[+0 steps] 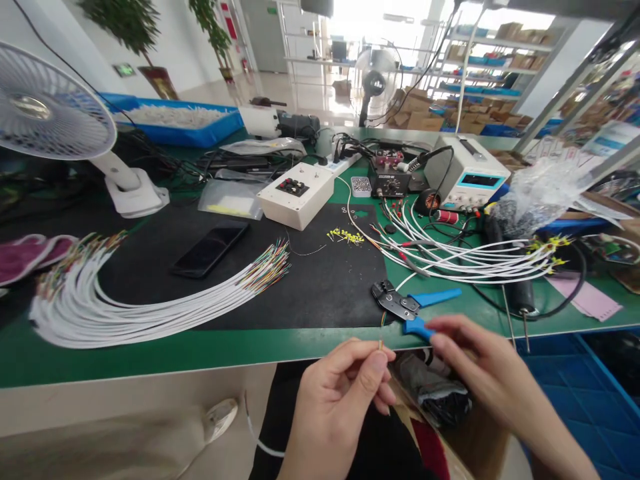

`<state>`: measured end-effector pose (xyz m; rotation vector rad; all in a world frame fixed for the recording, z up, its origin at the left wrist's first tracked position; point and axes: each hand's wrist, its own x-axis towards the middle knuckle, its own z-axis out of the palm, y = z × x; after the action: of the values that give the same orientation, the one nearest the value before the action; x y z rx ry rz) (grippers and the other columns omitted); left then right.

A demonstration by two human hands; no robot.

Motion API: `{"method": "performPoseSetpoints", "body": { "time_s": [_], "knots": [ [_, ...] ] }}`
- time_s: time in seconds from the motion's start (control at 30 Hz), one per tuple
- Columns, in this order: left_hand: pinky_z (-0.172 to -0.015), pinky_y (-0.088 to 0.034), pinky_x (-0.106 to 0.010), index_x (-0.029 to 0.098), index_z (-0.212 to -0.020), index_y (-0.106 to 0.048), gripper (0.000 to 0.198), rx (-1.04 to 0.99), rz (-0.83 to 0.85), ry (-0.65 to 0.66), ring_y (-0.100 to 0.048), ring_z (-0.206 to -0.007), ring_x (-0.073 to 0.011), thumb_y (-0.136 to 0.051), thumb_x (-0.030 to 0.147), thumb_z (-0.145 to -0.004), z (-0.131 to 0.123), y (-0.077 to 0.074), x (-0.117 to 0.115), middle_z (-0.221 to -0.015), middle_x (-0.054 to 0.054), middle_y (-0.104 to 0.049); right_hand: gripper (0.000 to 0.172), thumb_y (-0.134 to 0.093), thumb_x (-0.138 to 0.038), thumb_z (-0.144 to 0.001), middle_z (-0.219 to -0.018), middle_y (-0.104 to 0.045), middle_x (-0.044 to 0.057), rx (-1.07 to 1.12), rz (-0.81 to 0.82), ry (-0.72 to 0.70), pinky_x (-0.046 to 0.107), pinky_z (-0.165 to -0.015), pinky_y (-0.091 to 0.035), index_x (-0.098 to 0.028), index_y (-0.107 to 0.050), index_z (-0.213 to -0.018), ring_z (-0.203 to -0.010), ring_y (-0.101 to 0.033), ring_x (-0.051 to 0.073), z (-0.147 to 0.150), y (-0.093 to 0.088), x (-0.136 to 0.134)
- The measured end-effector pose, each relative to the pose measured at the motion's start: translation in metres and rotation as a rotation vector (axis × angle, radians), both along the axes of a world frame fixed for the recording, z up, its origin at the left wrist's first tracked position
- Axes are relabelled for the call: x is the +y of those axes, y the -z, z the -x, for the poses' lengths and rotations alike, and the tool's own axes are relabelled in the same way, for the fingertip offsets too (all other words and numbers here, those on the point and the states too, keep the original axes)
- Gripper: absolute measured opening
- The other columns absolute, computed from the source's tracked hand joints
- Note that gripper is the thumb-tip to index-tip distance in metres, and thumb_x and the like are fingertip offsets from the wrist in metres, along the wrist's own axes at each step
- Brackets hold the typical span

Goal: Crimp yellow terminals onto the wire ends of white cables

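My left hand [345,393] is closed just off the bench's front edge, thumb and forefinger pinching thin coloured wires [383,320]. The wire ends stick up past the fingertips. A white cable [260,443] hangs below and runs up behind this hand. Crimping pliers [397,303] with blue handles lie on the mat's right front corner, jaws pointing left. At the end of their nearer handle, my right hand [480,367] has thumb and forefinger closed on it. Small yellow terminals [345,235] are scattered on the mat beyond the pliers.
A bundle of white cables [150,320] with stripped coloured ends curves across the left. More white cables [465,260] with yellow ends lie right. Behind are a phone [210,250], a white switch box [297,193], a power supply [467,173] and a fan [55,107].
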<state>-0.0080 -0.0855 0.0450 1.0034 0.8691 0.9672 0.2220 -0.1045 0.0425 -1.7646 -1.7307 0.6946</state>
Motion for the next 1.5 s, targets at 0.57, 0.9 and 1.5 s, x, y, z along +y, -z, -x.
{"method": "performPoseSetpoints", "body": {
  "time_s": [0.57,0.9,1.5],
  "knots": [
    [-0.051,-0.044,-0.018,0.015,-0.098,-0.077,0.036,0.044,0.084,0.005,-0.057,-0.056,-0.0096,-0.070,0.050,-0.097,-0.015,0.005,-0.002,-0.075,-0.006,-0.070,0.025,-0.061,-0.038,-0.099,-0.097,-0.076,0.011,-0.314,-0.178,0.044,0.035,-0.078,-0.048,-0.017,-0.074,-0.095,-0.090,-0.067,0.025,-0.036,0.004,0.160],
    [-0.059,-0.039,-0.022,0.017,-0.104,-0.072,0.032,0.110,0.020,0.106,-0.053,-0.063,-0.0103,-0.059,0.046,-0.105,-0.022,0.012,0.005,-0.079,-0.004,-0.072,0.028,-0.052,-0.039,-0.101,-0.139,-0.072,0.005,0.761,-0.139,0.129,0.053,-0.104,-0.057,-0.030,-0.074,-0.116,-0.139,-0.060,0.031,-0.059,-0.068,0.091],
    [-0.079,-0.048,-0.027,0.018,-0.086,-0.076,0.042,0.259,-0.047,0.626,-0.068,-0.082,-0.0181,-0.050,0.043,-0.108,-0.092,0.031,-0.012,-0.088,-0.004,-0.076,0.027,-0.060,-0.052,-0.102,-0.103,-0.068,0.003,0.471,0.467,0.377,0.032,-0.087,-0.050,-0.026,-0.063,-0.107,-0.096,-0.061,0.021,-0.059,0.003,-0.141]
  ]
}}
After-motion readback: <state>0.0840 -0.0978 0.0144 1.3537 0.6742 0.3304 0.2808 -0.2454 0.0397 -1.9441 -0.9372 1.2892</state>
